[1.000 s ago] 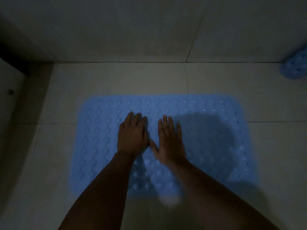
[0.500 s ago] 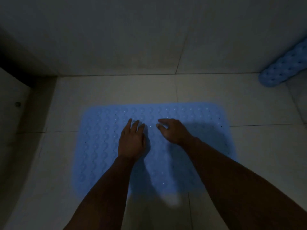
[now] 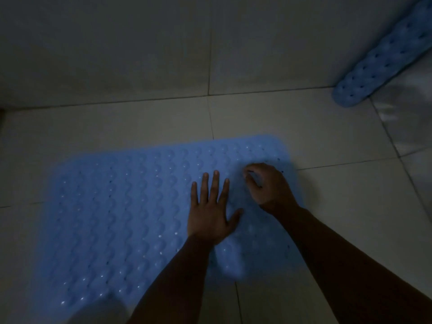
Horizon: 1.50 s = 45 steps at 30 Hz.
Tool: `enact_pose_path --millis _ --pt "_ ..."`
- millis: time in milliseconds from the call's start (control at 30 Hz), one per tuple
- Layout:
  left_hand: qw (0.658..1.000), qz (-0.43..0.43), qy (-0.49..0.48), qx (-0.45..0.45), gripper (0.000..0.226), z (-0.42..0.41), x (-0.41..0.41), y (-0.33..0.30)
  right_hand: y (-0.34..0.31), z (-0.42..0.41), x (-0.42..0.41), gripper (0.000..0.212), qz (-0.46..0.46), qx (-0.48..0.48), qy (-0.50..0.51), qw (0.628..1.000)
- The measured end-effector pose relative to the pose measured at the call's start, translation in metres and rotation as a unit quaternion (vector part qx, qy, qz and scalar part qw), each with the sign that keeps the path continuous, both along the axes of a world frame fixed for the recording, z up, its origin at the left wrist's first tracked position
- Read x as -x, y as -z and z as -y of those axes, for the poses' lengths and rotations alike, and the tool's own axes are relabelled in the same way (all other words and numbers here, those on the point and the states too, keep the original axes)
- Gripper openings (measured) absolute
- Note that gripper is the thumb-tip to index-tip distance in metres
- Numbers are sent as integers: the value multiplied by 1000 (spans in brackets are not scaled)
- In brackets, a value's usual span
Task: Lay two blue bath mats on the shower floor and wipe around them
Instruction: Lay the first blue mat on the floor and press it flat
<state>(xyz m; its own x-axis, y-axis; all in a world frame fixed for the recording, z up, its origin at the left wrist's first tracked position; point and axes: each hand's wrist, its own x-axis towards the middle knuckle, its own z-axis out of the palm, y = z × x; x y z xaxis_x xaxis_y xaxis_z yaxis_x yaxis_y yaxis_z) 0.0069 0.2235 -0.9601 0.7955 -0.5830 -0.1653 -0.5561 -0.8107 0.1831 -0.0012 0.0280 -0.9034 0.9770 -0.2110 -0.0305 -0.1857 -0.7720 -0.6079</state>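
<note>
A blue bath mat (image 3: 121, 218) with rows of bumps and small holes lies flat on the pale tiled shower floor (image 3: 339, 183). My left hand (image 3: 210, 211) presses flat on the mat right of its middle, fingers straight and spread. My right hand (image 3: 268, 185) sits on the mat near its far right corner with its fingers curled down onto the surface; whether it pinches the mat is unclear in the dim light. A second blue bath mat (image 3: 383, 57) leans rolled or folded against the wall at the upper right.
A tiled wall (image 3: 140, 47) rises behind the mat. The floor meets it along a dark joint line. The room is dim and a dark recess shows at the far left edge.
The view has shifted right and closer. My right hand has slid toward the mat's right corner and curled its fingers. My left hand has moved right and spread its fingers.
</note>
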Motion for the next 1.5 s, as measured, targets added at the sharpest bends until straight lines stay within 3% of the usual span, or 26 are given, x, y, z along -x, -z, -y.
enact_pose_path --millis 200,300,500,600,700,800,1067,1267,1367,1433,1500 --pt "1000 0 4 -10 87 3 1 0 2 16 18 22 29 -7 52 998" --pt "1000 -17 6 -13 92 4 0 -2 0 22 24 31 4 9 53 999" --pt "991 -127 -20 42 79 7 -26 -39 -18 11 10 49 -142 23 -5 990" --pt "994 -59 -52 78 72 5 -42 -64 -4 -21 9 55 -178 112 -59 976" --pt "996 -51 -57 41 54 3 -40 -65 24 -47 20 72 -178 164 -104 965" --pt "997 -23 -65 42 55 -2 -37 -57 45 -58 33 86 -148 198 -87 965" --pt "998 42 -35 22 54 -31 -42 -27 52 -59 38 89 -87 203 -65 973" --pt "997 29 -48 53 53 -35 -49 -26 45 -55 32 118 -143 130 -94 977" --pt "995 10 -76 66 57 -28 -45 -36 15 -36 10 108 -220 -20 -105 970" --pt "994 1 -82 76 58 -12 -39 -42 -11 -14 -4 80 -206 -126 -43 969" --pt "994 -11 -68 88 60 13 -30 -44 -27 13 -11 60 -170 -91 -17 981"
